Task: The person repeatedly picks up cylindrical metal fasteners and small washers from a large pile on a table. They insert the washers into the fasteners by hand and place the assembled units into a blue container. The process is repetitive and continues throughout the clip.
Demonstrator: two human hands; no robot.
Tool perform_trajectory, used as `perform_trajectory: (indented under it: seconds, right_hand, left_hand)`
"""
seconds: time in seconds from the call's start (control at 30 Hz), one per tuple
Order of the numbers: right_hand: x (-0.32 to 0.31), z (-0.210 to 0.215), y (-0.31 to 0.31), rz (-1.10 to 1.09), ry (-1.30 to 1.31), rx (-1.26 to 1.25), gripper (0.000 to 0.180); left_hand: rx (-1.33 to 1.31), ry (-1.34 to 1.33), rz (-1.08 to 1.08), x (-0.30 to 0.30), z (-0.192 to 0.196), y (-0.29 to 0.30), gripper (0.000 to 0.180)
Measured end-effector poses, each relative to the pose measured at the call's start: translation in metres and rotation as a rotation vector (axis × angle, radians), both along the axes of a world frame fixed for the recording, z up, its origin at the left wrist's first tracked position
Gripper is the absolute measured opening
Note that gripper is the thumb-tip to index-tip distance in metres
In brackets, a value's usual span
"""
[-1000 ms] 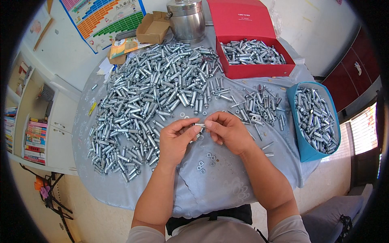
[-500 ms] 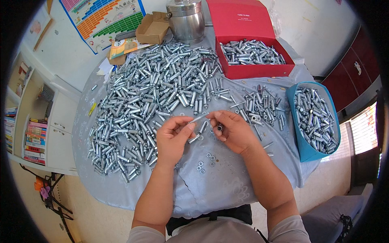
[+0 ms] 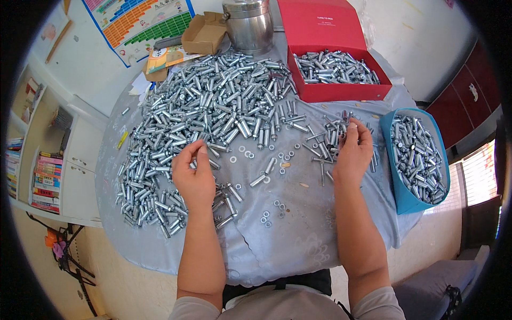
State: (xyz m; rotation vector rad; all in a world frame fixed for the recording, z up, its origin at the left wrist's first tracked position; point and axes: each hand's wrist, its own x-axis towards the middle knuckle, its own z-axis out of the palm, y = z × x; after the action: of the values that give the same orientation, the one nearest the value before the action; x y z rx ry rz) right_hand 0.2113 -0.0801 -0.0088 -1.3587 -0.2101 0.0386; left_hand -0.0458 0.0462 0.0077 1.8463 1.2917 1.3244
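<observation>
My left hand (image 3: 194, 175) hangs over the near middle of a large heap of metal expansion bolts (image 3: 205, 98), thumb and forefinger drawn together; what they pinch, if anything, blends into the heap. Farther right, my right hand (image 3: 354, 152) is at a smaller pile of thin bolts (image 3: 325, 152), its fingers curled down and closed; whatever is between them is hidden. Between the hands lie a few loose metal sleeves (image 3: 270, 166) and scattered washers (image 3: 248, 154). Several nuts (image 3: 266, 219) sit nearer to me on the grey tablecloth (image 3: 298, 234).
A red box (image 3: 344, 93) with raised lid, filled with bolts, stands at the back right. A blue fabric bin (image 3: 404, 184) of bolts is at the right edge. Behind the heap are a steel pot (image 3: 248, 29), an opened cardboard box (image 3: 204, 34) and a booklet (image 3: 168, 58).
My hands were together at the middle over a thin metal piece. They have parted: the left went left to the large heap, the right went right and away to the small pile.
</observation>
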Motion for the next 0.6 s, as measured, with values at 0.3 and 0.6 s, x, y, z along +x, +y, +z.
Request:
perform_trajectory:
  seconds: [0.3,0.6]
  right_hand:
    - [0.014,-0.013,0.001,-0.087,-0.23,-0.188,0.023]
    - [-0.018,0.005,0.001,0.163,-0.411,-0.194,0.02]
  left_hand:
    - [0.371,0.672,-0.096,0.003,-0.01,0.004,0.03]
    - [0.123,0.321,-0.286,0.008,0.004,-0.004,0.02]
